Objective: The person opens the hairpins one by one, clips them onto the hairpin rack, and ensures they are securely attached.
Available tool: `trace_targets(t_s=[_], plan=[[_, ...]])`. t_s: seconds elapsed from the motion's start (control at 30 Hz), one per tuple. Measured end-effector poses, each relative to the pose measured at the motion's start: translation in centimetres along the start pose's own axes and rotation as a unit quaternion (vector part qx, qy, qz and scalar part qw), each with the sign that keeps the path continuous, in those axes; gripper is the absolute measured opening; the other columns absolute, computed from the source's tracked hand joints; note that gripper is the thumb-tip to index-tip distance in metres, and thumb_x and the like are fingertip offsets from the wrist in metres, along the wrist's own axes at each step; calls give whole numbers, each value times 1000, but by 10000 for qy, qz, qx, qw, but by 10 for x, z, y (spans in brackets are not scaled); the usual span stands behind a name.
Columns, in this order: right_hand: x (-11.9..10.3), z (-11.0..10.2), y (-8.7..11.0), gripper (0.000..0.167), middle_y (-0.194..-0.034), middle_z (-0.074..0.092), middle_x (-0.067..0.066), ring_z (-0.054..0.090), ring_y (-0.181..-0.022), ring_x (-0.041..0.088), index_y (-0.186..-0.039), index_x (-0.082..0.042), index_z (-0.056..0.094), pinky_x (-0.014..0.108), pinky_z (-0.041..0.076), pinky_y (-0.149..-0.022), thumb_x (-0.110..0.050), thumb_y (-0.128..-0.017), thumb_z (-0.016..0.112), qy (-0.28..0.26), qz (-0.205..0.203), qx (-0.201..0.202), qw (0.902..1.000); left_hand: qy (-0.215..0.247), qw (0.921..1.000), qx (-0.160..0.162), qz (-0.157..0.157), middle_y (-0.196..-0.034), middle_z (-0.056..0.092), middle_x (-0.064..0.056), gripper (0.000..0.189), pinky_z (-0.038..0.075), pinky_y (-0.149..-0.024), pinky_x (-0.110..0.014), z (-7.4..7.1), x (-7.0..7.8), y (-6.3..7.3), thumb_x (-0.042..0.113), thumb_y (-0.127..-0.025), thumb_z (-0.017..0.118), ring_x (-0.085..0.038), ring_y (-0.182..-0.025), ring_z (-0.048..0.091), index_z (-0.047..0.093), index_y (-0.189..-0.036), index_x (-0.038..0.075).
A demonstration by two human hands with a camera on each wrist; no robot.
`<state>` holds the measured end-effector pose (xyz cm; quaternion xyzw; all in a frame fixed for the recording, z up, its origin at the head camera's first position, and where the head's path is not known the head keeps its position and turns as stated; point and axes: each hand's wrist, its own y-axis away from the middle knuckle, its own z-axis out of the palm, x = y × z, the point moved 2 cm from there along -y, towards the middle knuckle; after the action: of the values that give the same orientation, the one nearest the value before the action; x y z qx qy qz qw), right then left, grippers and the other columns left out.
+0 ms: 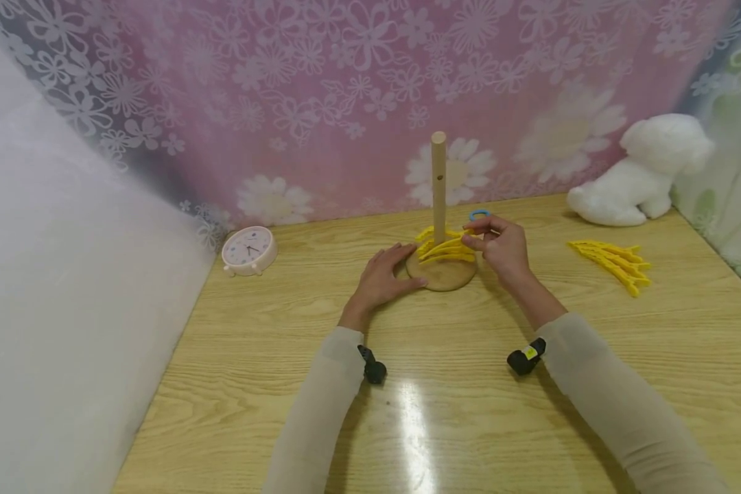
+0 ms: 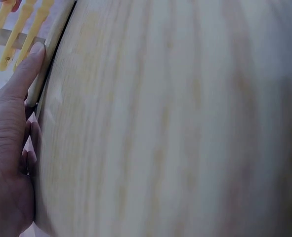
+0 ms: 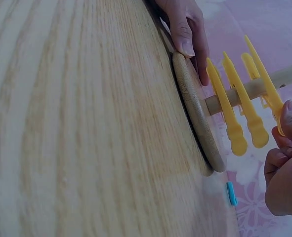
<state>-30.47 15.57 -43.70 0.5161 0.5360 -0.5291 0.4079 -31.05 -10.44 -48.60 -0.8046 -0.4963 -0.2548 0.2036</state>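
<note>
A wooden stand has an upright peg (image 1: 439,199) on a round base (image 1: 442,280). My left hand (image 1: 381,276) holds the base's left edge, its thumb lying over the rim (image 2: 24,74). Several yellow plastic clips (image 1: 447,250) sit low on the peg, one above another; the right wrist view shows their long tips and rounded ends (image 3: 238,140). My right hand (image 1: 503,250) pinches the end of the outermost clip (image 3: 264,74) between thumb and fingers, to the right of the peg. That clip lies across the peg; whether its jaws clasp it I cannot tell.
More yellow clips (image 1: 617,264) lie in a fanned pile on the table at the right. Behind the right hand is a blue ring (image 1: 479,215). A pink clock (image 1: 250,250) stands at the left, a white plush dog (image 1: 645,171) at the back right, before a flowered curtain (image 1: 346,103).
</note>
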Motion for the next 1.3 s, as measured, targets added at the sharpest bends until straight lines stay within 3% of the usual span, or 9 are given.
trace_targets(t_s=[0.07,0.2,0.3,0.43,0.73,1.03,1.3], plan=[[-1,-1,-1,29,-97,62,-1,33,-59,8,-117,11,71,19,28,-49,-1,-91,79,75,20,-40,10000,25,10000,-12,-11,-166,35,15,85,5,-130,-34,0,0,0,63,-90,72,-6,-157,20,36,-162,37],[-1,-1,-2,30,-99,63,-2,41,-75,9,-118,11,71,17,32,-55,-2,-92,78,164,8,-97,9998,27,10000,-17,-51,-166,35,16,85,6,-130,-34,-1,-1,1,63,-90,72,-4,-157,20,36,-162,37],[0,-1,-2,32,-100,64,-4,40,-71,7,-119,8,72,17,31,-53,-5,-92,80,266,-39,-116,9996,-11,10000,-22,-60,-166,34,16,85,5,-130,-33,-1,-1,0,64,-90,72,-4,-157,20,35,-163,38],[3,-1,-3,34,-98,65,-6,29,-52,6,-119,4,74,21,24,-46,-11,-90,83,446,-95,-138,9989,-60,10000,-35,-63,-166,34,16,86,5,-130,-32,-1,0,0,63,-90,72,-3,-157,19,34,-163,37],[1,-1,1,35,-101,65,-3,32,-50,6,-119,3,74,20,26,-43,-12,-89,84,504,-238,-255,9981,-154,9999,-56,-23,-168,32,13,88,5,-131,-33,0,-2,0,64,-91,71,-4,-157,18,31,-164,35],[5,0,5,29,-113,60,-2,38,-50,5,-122,-4,71,21,33,-42,-12,-95,78,153,-31,-451,9989,-114,9999,-63,-26,-169,31,11,88,4,-131,-34,0,-2,0,63,-91,70,-4,-157,17,31,-164,34],[9,-4,11,34,-124,61,4,43,-52,13,-130,-11,70,28,45,-48,-7,-97,74,-194,-223,-580,9979,-65,9999,-77,26,-169,30,10,87,2,-131,-34,2,-1,1,62,-92,71,-5,-158,16,30,-164,35]])
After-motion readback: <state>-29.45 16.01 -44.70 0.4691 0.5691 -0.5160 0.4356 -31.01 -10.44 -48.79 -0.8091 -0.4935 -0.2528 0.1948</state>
